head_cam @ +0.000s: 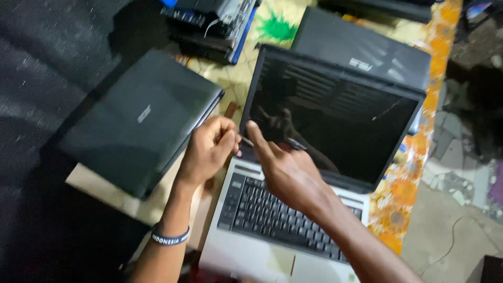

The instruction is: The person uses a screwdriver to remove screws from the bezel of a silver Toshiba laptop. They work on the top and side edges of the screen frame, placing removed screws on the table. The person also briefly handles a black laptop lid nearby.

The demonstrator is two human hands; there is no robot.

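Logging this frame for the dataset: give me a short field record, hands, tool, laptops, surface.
left hand: curled around a thin tool by the screen's lower left corner
right hand: above the keyboard, forefinger raised toward the bezel
open laptop: silver base, dark screen off
closed laptops: one black at left, one grey behind the screen
table: orange floral cloth
wristband: on left wrist

table, floral cloth | open laptop | closed laptops
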